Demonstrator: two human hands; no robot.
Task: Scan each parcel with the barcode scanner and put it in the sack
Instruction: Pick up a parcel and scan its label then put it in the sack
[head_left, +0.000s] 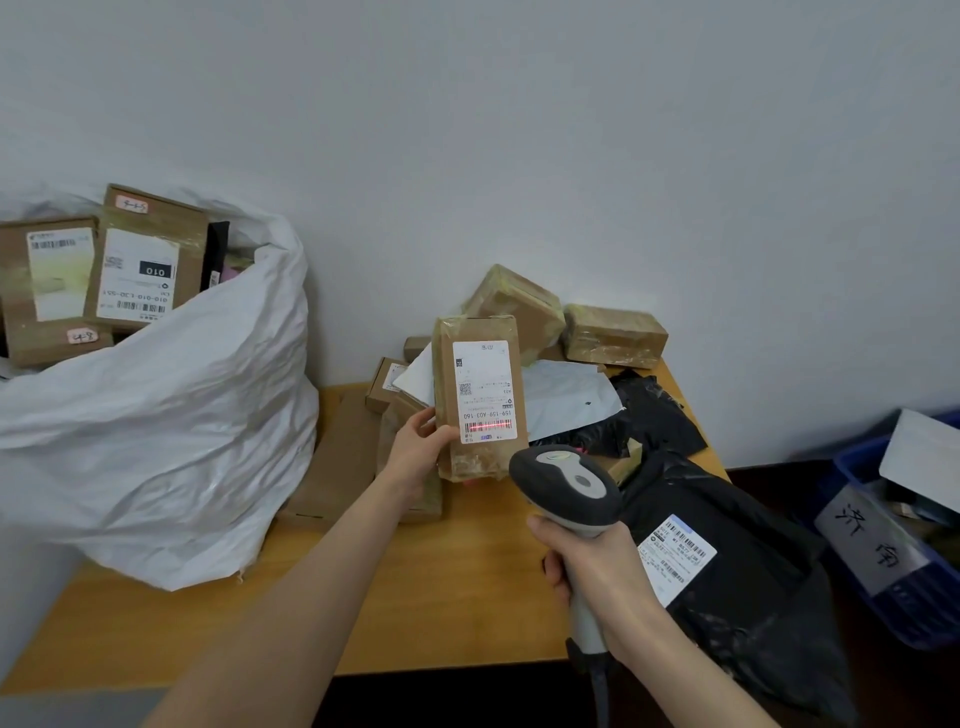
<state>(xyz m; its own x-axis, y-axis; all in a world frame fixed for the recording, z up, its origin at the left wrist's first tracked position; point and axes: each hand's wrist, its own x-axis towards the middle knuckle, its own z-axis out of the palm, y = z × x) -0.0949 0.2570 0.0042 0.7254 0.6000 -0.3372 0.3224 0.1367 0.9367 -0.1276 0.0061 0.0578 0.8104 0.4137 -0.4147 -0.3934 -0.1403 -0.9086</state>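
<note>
My left hand (418, 452) grips a tall brown cardboard parcel (470, 457) upright above the table, its white label facing me. A red scan line lies across the barcode near the label's bottom. My right hand (597, 577) holds the grey barcode scanner (569, 486) by its handle, its head pointed at that label from just below and to the right. The big white woven sack (171, 431) stands at the left on the table, with several labelled brown boxes (135, 265) showing in its open top.
More parcels are piled behind on the wooden table (441, 597): brown boxes (613, 335), a white mailer (571, 395), black poly bags (727, 571). Flat cardboard (337, 467) lies beside the sack. A blue crate (893, 545) with a paper sign sits at the far right. A wall is close behind.
</note>
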